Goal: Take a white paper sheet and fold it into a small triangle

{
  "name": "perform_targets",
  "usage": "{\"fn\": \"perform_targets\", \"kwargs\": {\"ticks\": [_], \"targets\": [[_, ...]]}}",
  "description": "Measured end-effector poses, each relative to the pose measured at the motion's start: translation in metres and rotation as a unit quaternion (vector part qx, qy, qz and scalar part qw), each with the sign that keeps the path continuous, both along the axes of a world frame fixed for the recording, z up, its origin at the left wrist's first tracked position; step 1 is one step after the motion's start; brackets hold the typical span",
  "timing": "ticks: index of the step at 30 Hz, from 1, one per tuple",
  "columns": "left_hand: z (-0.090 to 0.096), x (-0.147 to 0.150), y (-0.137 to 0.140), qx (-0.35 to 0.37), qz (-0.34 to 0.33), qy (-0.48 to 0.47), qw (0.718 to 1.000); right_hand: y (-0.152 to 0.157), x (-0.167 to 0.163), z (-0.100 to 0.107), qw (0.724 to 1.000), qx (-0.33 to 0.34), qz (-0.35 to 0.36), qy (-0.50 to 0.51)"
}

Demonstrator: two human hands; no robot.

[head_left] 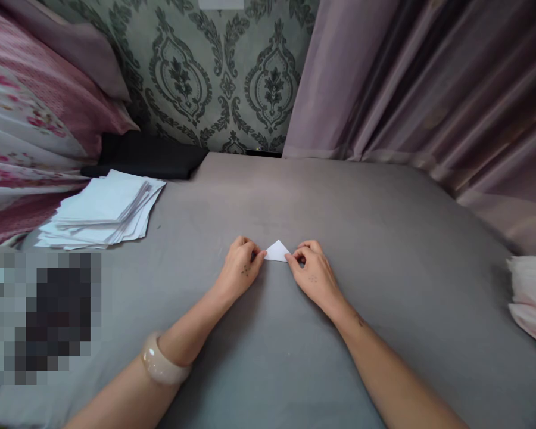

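Observation:
A small white piece of folded paper (277, 252), triangular with its peak pointing away from me, is at the middle of the grey sheet (268, 202). My left hand (242, 266) pinches its left corner between thumb and fingers. At the opposite corner, my right hand (313, 272) has its thumb and fingers closed on the paper in the same way. Both hands are low over the sheet, with the paper's bottom edge roughly level between them. The fingertips partly cover the two corners.
A loose stack of white paper (102, 205) lies at the left, before a folded black cloth (147, 156). Pinkish curtains (384, 77) hang at the right, and floral fabric (31, 131) at the left. White-pink cloth (533, 301) sits at the right edge. A blurred-out patch covers the lower left.

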State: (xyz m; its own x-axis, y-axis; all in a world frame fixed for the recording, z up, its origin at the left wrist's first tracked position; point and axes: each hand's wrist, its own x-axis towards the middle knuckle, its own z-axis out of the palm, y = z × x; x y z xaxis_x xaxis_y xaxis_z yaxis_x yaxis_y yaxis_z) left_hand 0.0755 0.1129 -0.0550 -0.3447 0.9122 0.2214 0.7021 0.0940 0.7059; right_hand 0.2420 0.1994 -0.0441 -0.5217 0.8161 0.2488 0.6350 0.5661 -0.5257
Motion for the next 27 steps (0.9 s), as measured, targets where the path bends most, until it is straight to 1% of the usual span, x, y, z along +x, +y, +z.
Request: {"fn": "perform_targets", "kwargs": {"ticks": [3,8,16,19,24,27], "targets": [[0.0,-0.001,0.001,-0.009,0.0,-0.005,1.0,0.001,-0.001,0.0,1.0,-0.001,-0.004,-0.01],[0.002,-0.001,0.003,-0.035,0.016,-0.017,0.999,0.003,-0.001,0.001,0.999,-0.024,-0.013,-0.023],[0.0,-0.003,0.004,-0.032,0.014,-0.009,0.999,0.004,-0.001,0.0,0.999,-0.04,-0.015,-0.001],[-0.001,-0.004,0.004,-0.035,0.008,-0.002,0.999,0.009,0.002,0.002,0.997,-0.072,-0.006,0.015],[-0.003,-0.004,0.004,-0.033,0.011,0.01,0.999,0.022,0.01,0.011,0.986,-0.157,0.031,0.047],[-0.003,-0.004,0.004,-0.034,0.013,0.011,0.999,0.024,0.012,0.013,0.982,-0.179,0.028,0.061]]}}
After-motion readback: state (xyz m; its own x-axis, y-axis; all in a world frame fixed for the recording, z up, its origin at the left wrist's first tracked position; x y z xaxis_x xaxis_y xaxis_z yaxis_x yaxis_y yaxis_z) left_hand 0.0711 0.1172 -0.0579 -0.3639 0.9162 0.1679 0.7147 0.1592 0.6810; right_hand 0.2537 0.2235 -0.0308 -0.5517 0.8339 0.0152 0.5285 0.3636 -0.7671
